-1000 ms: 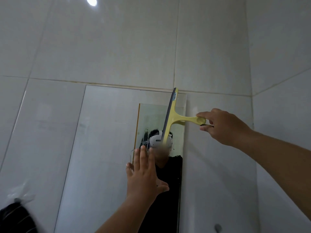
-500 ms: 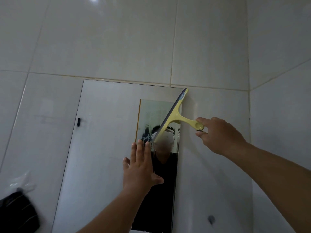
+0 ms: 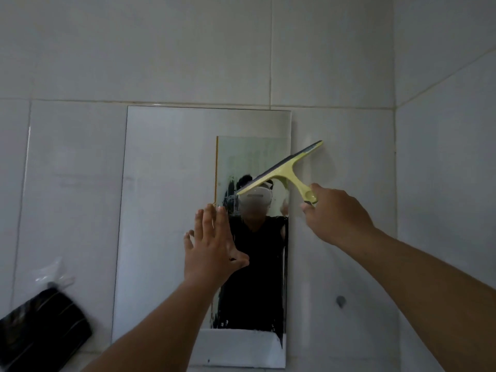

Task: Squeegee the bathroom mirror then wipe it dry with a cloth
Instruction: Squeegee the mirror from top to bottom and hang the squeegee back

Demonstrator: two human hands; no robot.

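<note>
A tall frameless mirror (image 3: 166, 210) hangs on the white tiled wall. My right hand (image 3: 335, 213) grips the handle of a yellow squeegee (image 3: 284, 167). Its dark blade is tilted, high at the right, and lies across the mirror's right edge, with the upper tip over the tile. My left hand (image 3: 212, 242) is flat on the glass near the middle, fingers spread and pointing up. Wet streaks show on the mirror left of the blade. No cloth is clearly in view.
A black striped bag (image 3: 40, 326) with clear plastic (image 3: 53, 272) above it sits at the lower left by the wall. A small dark knob (image 3: 340, 300) sticks out of the tile right of the mirror. The side wall meets this wall at the right.
The squeegee has swung from nearly upright to a strong tilt and moved down the right side of the mirror. My left hand has stayed pressed on the glass.
</note>
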